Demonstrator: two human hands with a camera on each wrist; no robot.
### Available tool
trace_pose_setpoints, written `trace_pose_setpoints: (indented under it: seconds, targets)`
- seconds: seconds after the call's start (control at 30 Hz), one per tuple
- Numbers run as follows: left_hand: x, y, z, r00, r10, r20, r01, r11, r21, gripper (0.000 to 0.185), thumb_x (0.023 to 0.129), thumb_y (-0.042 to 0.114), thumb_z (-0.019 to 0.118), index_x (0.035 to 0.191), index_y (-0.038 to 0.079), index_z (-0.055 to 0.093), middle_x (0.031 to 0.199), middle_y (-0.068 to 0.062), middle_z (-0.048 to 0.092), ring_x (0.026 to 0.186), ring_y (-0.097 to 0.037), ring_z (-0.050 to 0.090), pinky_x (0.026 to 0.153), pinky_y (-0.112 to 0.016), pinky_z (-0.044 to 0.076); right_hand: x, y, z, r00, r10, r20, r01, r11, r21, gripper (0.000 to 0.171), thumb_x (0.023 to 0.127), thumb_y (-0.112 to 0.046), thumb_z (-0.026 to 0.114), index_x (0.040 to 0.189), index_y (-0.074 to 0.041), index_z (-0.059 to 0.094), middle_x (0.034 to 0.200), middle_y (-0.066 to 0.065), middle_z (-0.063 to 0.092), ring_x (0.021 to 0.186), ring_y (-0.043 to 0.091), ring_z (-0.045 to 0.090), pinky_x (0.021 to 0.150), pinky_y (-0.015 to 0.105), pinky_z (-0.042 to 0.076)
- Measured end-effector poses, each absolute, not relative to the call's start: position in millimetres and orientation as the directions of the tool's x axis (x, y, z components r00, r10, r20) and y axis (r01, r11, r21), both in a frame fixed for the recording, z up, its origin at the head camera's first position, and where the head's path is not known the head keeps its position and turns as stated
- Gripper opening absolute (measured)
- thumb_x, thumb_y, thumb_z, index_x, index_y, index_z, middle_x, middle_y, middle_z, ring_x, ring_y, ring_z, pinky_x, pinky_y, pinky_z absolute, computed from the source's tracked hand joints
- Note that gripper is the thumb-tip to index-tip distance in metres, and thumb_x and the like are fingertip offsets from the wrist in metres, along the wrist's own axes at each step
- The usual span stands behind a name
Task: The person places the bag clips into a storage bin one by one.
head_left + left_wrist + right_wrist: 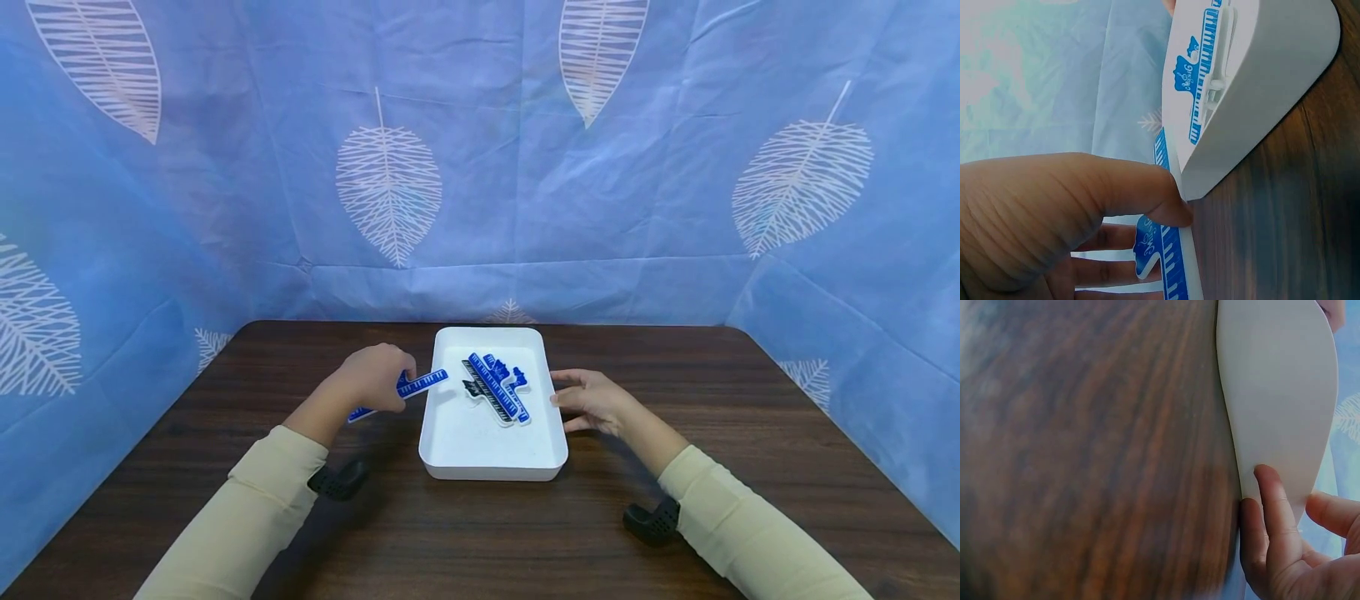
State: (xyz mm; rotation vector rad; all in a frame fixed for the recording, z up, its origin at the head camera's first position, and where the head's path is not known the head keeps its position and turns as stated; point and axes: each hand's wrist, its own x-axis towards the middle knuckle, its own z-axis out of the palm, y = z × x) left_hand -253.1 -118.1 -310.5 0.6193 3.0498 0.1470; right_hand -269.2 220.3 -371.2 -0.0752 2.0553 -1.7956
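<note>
My left hand point(381, 377) pinches a blue music page clip point(424, 383) printed with white piano keys, thumb on one face and fingers behind. The clip slants with its right end over the left rim of a white tray point(487, 457). Inside the tray, a blue clip point(495, 388) lies beside a black clip point(486, 392), with another blue clip point(519, 377) to their right. The left wrist view shows a white hinge on a clip point(1205, 69) in the tray. My right hand point(596, 402) touches the tray's right outer wall point(1279, 406) with loosely extended fingers.
The tray stands on a dark wooden table point(480, 542). A blue cloth point(480, 183) with white leaf prints hangs behind the table and along both sides. A black strap device point(337, 481) sits at the left wrist, and another black device point(652, 522) at the right.
</note>
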Motion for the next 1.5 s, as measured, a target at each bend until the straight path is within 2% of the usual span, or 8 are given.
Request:
trace_pose_setpoints:
  seconds: [0.5, 0.87, 1.23, 1.5]
  targets:
    - [-263, -92, -306, -0.891, 0.454, -0.021, 0.454, 0.891, -0.004, 0.033, 0.071, 0.019, 0.085, 0.101, 0.012, 0.074, 0.094, -0.003, 0.069, 0.080, -0.019, 0.060, 0.078, -0.042, 0.056, -269, 220, -370, -0.916, -0.304, -0.261, 0.217, 0.169, -0.961, 0.062, 0.096, 0.000, 0.057, 0.150, 0.003, 0.027, 0.131, 0.031, 0.052, 0.099, 0.028, 0.066, 0.078, 0.047, 0.056]
    - [-275, -77, -299, -0.905, 0.422, -0.059, 0.422, 0.906, 0.004, 0.038, 0.073, 0.022, 0.085, 0.108, 0.016, 0.073, 0.103, -0.003, 0.069, 0.091, -0.020, 0.059, 0.085, -0.046, 0.053, -268, 218, -369, -0.919, -0.289, -0.269, 0.226, 0.173, -0.959, 0.062, 0.095, -0.001, 0.058, 0.150, 0.003, 0.028, 0.128, 0.030, 0.053, 0.099, 0.027, 0.065, 0.077, 0.046, 0.056]
    - [-283, -60, -295, -0.898, 0.438, -0.040, 0.437, 0.899, 0.024, 0.040, 0.073, 0.021, 0.085, 0.110, 0.017, 0.072, 0.107, -0.002, 0.070, 0.093, -0.021, 0.060, 0.088, -0.044, 0.053, -267, 217, -368, -0.922, -0.282, -0.267, 0.223, 0.177, -0.959, 0.061, 0.096, -0.001, 0.058, 0.149, 0.002, 0.029, 0.128, 0.030, 0.054, 0.100, 0.029, 0.065, 0.077, 0.046, 0.057]
    - [-291, -49, -289, -0.899, 0.433, -0.069, 0.431, 0.901, 0.050, 0.035, 0.075, 0.019, 0.084, 0.108, 0.016, 0.072, 0.105, -0.001, 0.068, 0.091, -0.020, 0.058, 0.089, -0.041, 0.052, -268, 216, -368, -0.920, -0.276, -0.277, 0.234, 0.178, -0.956, 0.062, 0.095, 0.000, 0.059, 0.149, 0.002, 0.029, 0.127, 0.029, 0.056, 0.102, 0.029, 0.065, 0.077, 0.046, 0.056]
